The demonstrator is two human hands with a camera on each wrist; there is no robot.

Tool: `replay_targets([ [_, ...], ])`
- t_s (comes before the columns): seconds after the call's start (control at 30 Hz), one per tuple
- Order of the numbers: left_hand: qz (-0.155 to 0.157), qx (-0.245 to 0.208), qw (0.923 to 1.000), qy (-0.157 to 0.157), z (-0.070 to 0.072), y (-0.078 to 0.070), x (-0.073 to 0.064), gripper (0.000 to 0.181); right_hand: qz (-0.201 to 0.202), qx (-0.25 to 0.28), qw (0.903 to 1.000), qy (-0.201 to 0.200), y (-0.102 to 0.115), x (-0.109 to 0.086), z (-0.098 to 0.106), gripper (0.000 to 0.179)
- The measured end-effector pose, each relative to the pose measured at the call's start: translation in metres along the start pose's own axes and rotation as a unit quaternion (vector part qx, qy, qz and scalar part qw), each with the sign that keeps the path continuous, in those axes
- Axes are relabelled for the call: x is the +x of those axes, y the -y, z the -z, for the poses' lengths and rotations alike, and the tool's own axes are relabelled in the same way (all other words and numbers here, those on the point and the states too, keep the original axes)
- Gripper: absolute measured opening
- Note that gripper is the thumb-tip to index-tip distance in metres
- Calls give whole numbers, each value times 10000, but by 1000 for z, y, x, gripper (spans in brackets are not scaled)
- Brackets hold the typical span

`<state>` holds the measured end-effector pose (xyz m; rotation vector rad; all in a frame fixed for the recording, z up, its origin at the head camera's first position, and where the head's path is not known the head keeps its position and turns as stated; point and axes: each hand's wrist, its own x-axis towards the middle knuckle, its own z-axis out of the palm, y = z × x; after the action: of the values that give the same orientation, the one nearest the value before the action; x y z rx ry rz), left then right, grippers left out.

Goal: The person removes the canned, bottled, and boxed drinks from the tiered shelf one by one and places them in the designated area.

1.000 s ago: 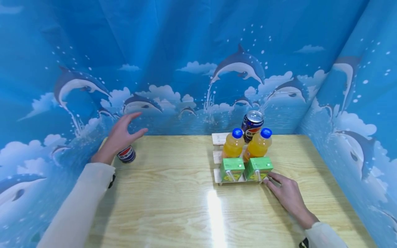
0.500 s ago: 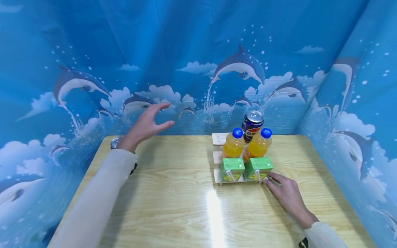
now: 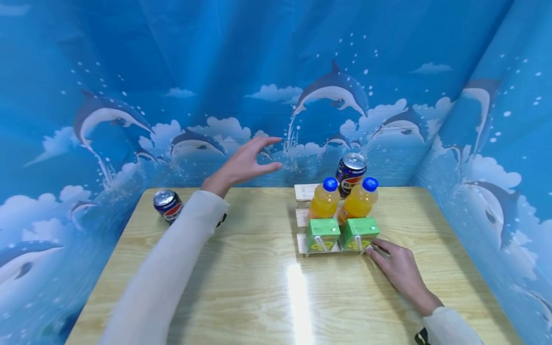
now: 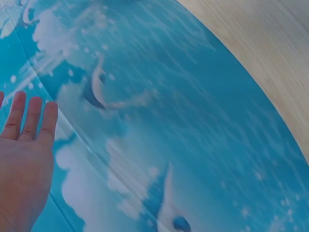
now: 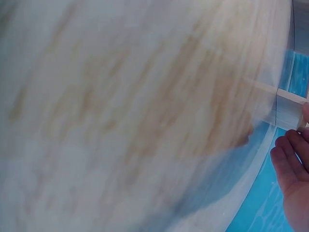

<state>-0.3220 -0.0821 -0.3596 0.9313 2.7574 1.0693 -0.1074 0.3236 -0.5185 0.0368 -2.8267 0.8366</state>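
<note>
My left hand [image 3: 247, 160] is raised in the air left of the stepped wooden rack [image 3: 304, 192], thumb and fingers spread apart with nothing between them. In the left wrist view its straight fingers [image 4: 32, 116] show against the blue backdrop. At the rack's front right corner, the thumb and forefinger of my right hand [image 3: 398, 270] pinch the edge. Two green juice boxes [image 3: 322, 235] stand on the front step, and two orange juice bottles [image 3: 324, 201] behind them. A dark blue soda can [image 3: 351, 172] stands on the back step, partly hidden by the bottles.
Another dark blue soda can [image 3: 167, 205] stands at the table's back left, beside my left sleeve, which partly covers it. A dolphin-print curtain [image 3: 241, 72] encloses the wood-grain table [image 3: 254, 287] at the back and sides.
My left hand has moved right, from above the left soda can toward the rack, and that can has come back into sight. My right hand and the rack have stayed still.
</note>
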Motion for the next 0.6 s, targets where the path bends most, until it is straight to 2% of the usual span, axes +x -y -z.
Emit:
replay_targets([
  [0.27, -268, -762, 9963, 286, -29, -24, 24, 77, -14, -27, 10000, -13, -1, 1, -1, 39],
  [0.6, -568, -871, 9928, 598, -55, -47, 49, 75, 84, 10, 9999, -104, -4, 2, -2, 37],
])
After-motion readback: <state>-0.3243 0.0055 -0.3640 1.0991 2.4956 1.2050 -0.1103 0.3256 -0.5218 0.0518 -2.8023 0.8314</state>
